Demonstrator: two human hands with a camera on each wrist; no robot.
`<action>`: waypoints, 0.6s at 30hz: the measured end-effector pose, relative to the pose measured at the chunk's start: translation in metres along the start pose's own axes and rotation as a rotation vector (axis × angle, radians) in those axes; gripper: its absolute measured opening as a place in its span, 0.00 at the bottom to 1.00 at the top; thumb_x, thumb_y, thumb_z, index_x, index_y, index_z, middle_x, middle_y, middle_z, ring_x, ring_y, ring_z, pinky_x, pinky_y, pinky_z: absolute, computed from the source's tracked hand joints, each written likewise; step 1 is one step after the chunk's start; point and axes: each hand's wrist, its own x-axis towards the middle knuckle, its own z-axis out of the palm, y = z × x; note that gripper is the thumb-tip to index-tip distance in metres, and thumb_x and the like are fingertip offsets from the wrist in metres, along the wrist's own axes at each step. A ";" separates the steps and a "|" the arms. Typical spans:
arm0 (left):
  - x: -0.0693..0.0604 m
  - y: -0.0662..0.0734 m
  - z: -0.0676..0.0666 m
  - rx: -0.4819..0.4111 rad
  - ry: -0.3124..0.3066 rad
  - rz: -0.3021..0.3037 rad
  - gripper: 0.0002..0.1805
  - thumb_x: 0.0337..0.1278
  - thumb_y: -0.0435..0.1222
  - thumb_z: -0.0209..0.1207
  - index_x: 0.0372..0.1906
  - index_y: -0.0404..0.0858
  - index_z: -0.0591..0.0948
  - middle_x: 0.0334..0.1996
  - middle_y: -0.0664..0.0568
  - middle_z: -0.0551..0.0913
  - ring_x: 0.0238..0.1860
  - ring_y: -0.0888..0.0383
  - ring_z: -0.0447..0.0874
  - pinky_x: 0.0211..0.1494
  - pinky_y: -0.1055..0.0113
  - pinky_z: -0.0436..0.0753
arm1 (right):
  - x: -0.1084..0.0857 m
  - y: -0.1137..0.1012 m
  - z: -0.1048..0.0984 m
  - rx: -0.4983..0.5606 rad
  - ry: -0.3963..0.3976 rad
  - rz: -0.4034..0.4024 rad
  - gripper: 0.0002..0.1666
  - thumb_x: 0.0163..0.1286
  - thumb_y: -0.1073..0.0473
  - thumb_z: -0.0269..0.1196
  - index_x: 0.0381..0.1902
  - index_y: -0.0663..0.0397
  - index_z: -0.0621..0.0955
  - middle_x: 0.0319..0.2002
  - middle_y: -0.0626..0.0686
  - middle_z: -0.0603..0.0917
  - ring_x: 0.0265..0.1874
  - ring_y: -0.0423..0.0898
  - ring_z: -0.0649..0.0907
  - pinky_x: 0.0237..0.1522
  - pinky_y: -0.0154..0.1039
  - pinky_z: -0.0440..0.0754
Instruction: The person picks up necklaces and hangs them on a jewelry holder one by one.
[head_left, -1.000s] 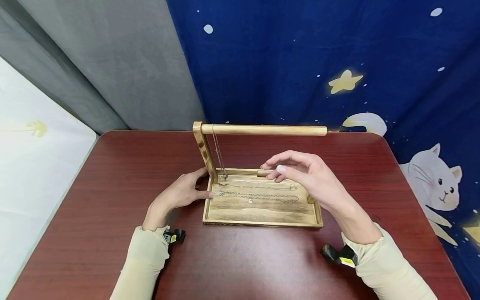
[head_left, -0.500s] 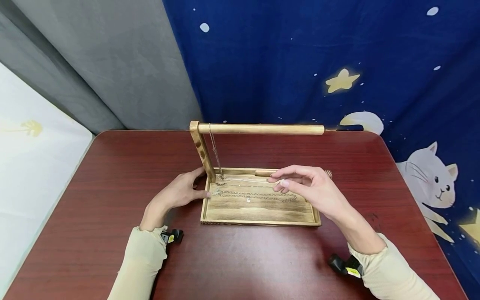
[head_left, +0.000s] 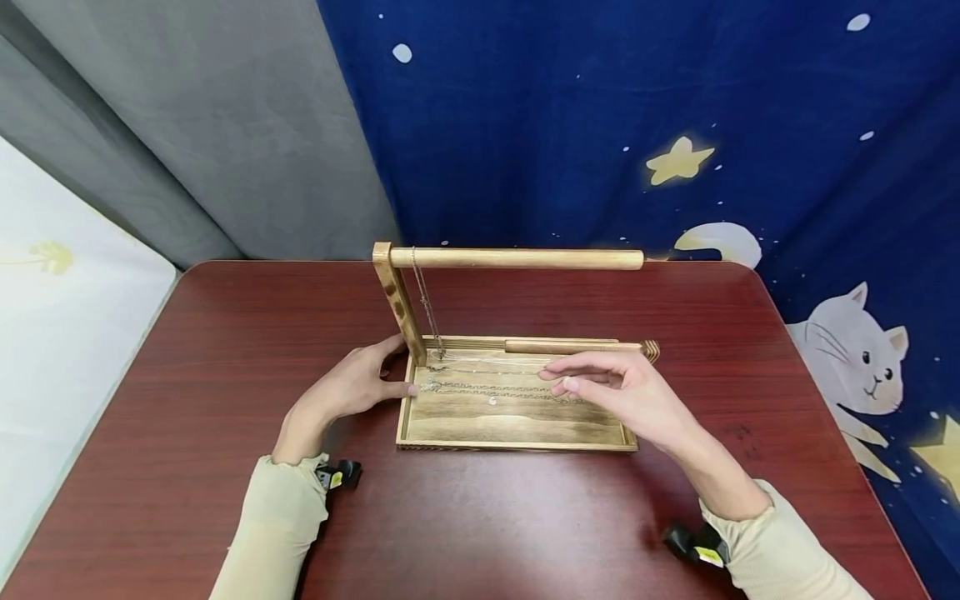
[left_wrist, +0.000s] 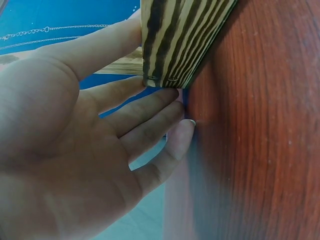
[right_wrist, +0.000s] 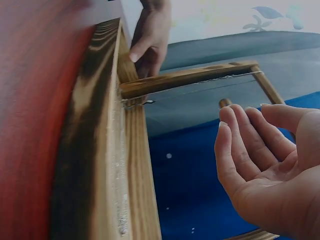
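Note:
A wooden jewelry stand has a shallow tray [head_left: 517, 429], a tall left post [head_left: 401, 308] and a long upper bar [head_left: 525, 258]. A thin chain necklace [head_left: 424, 300] hangs from that bar near the post. Several fine chains [head_left: 487, 388] lie across the tray, by a small round pale pendant [head_left: 492, 401]. My left hand [head_left: 341, 398] holds the tray's left side, thumb on the rim, fingers at the rear corner. My right hand [head_left: 618, 392] hovers over the tray's right part with loosely bent fingers. Nothing shows between them in the right wrist view.
A shorter lower bar [head_left: 570, 347] runs left from a striped post top [head_left: 651, 351], just behind my right hand. The stand sits on a reddish-brown table [head_left: 480, 517]. Behind it hang a blue curtain [head_left: 525, 125] and a grey one [head_left: 225, 125].
My right hand has come down and toward me, away from the lower bar, which shows more fully. My left hand stays on the tray's side. The head view has shifted slightly.

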 end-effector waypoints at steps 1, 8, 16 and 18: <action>0.000 0.000 0.000 0.001 0.000 0.003 0.45 0.55 0.45 0.72 0.74 0.37 0.64 0.67 0.38 0.72 0.67 0.41 0.70 0.65 0.45 0.71 | -0.001 0.002 0.001 -0.003 0.002 0.012 0.15 0.71 0.65 0.63 0.54 0.57 0.84 0.50 0.53 0.87 0.47 0.53 0.87 0.50 0.49 0.82; -0.001 0.001 -0.001 -0.015 -0.006 -0.004 0.45 0.56 0.44 0.71 0.75 0.38 0.63 0.68 0.39 0.70 0.69 0.41 0.67 0.67 0.45 0.69 | -0.003 0.014 0.002 -0.027 0.011 0.041 0.15 0.70 0.61 0.65 0.53 0.51 0.85 0.51 0.50 0.87 0.49 0.61 0.85 0.50 0.40 0.83; -0.002 0.001 -0.001 -0.011 -0.005 0.001 0.45 0.55 0.44 0.71 0.75 0.37 0.64 0.68 0.38 0.71 0.68 0.41 0.68 0.66 0.45 0.70 | 0.001 0.026 -0.001 -0.097 0.031 0.049 0.14 0.70 0.62 0.65 0.52 0.51 0.86 0.49 0.50 0.87 0.48 0.57 0.86 0.48 0.37 0.83; -0.001 0.001 -0.001 -0.011 -0.006 0.000 0.45 0.56 0.44 0.71 0.75 0.37 0.63 0.68 0.38 0.71 0.68 0.41 0.68 0.66 0.45 0.70 | 0.001 0.027 -0.001 -0.109 0.033 0.052 0.14 0.70 0.62 0.65 0.52 0.51 0.86 0.49 0.50 0.87 0.48 0.57 0.86 0.48 0.36 0.83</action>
